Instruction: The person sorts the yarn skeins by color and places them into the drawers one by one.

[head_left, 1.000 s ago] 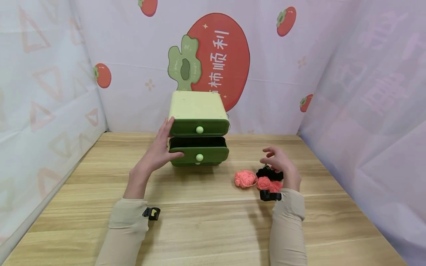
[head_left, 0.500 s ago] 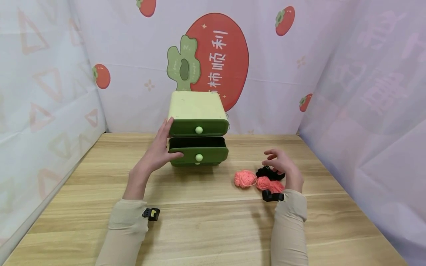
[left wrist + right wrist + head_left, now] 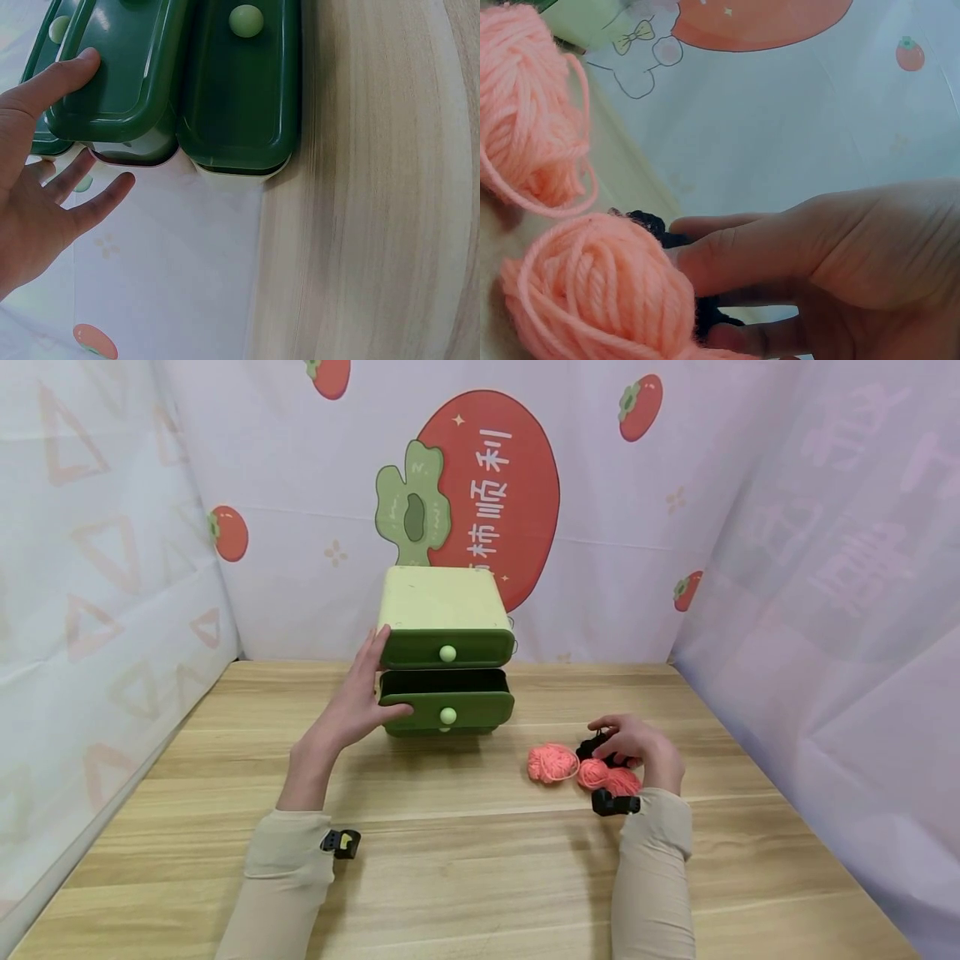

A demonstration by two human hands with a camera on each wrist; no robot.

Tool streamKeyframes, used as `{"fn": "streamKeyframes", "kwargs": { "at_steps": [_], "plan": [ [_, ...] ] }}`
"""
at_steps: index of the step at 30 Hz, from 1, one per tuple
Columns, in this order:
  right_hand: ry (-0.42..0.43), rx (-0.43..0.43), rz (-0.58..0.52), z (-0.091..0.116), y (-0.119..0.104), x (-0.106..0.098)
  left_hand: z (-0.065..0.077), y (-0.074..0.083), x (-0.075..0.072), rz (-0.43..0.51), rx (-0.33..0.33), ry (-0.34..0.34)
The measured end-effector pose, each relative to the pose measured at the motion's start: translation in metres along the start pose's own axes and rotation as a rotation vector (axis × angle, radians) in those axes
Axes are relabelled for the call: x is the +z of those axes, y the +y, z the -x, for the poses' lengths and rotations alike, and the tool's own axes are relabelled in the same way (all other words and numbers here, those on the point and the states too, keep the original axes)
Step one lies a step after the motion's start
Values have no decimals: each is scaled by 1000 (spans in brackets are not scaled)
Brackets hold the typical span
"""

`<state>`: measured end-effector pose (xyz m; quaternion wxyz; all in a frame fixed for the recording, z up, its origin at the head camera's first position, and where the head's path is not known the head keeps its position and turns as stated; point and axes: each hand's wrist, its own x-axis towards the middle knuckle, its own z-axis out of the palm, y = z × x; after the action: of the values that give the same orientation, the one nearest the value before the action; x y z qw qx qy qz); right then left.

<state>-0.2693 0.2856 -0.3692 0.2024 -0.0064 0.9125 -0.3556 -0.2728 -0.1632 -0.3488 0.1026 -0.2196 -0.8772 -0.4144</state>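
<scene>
A small cream-topped cabinet (image 3: 444, 600) with green drawers stands at the back of the table. Its middle drawer (image 3: 420, 710) is pulled partly out, its inside dark. My left hand (image 3: 348, 706) rests at the cabinet's left side, thumb on the middle drawer's front (image 3: 112, 90), the other fingers spread along the side. On the right, my right hand (image 3: 637, 743) curls its fingers and thumb round a bundle of black yarn (image 3: 591, 745). In the right wrist view a pink yarn ball (image 3: 604, 289) partly hides the black yarn (image 3: 705, 319).
Another pink yarn ball (image 3: 553, 763) lies left of the pink yarn under my right wrist. A wooden table (image 3: 465, 877) carries everything. Printed cloth (image 3: 300, 593) hangs behind and along both sides.
My right hand has shifted slightly right, then lowered onto the black yarn, its fingers and thumb coming round it. My left hand and the drawers keep their place.
</scene>
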Motion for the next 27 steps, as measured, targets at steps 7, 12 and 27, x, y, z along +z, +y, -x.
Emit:
{"fn": "streamKeyframes", "kwargs": {
  "at_steps": [7,12,27],
  "plan": [
    [6,14,22,-5,4,3,-1,0,0,-7,-2,-6],
    [41,4,35,-7,5,4,0,0,0,-5,-6,-3],
    [140,-31,68,-14,-4,1,0,-1,0,-18,5,2]
  ]
}}
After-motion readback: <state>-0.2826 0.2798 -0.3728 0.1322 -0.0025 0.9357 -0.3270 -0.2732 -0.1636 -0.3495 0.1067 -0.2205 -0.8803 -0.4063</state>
